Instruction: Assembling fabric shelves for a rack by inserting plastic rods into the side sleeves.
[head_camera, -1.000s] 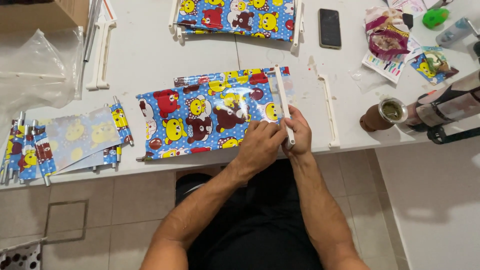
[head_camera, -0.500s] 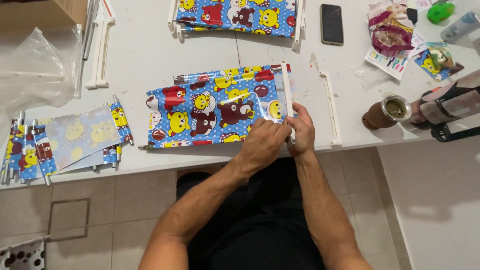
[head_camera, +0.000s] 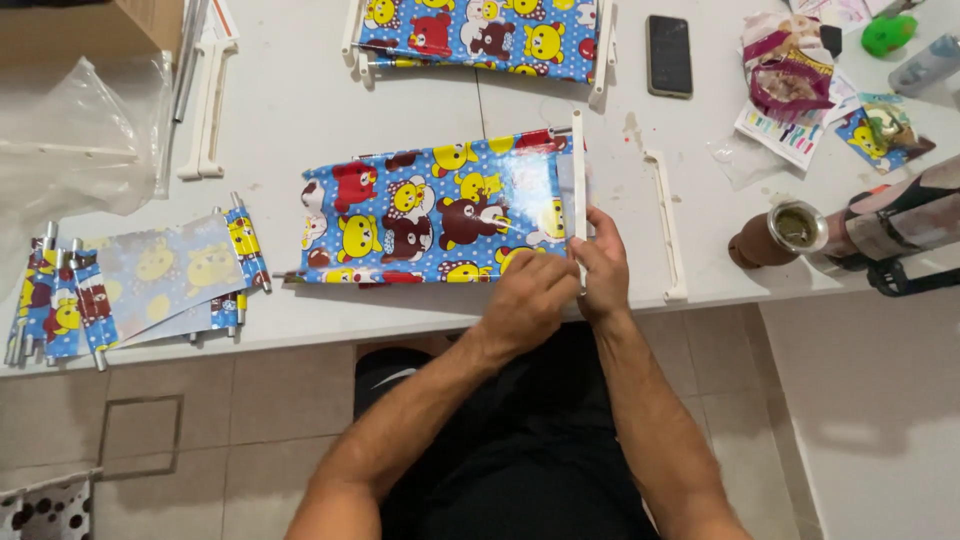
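Glossy blue cartoon-print sheet (head_camera: 430, 220) lies flat near the front edge of the white worktop (head_camera: 300, 110), and a white plastic strip (head_camera: 578, 190) stands along its right edge. Both hands meet at the strip's near end: the right hand (head_camera: 603, 270) pinches it, while the left hand (head_camera: 528, 300) curls closed against the sheet's corner just beside it. Doing this step well probably means keeping the strip square to the sheet's edge and the sheet unwrinkled while pressing. Another white strip (head_camera: 668, 225) waits nearby; finished rolls (head_camera: 60, 300) lie well apart.
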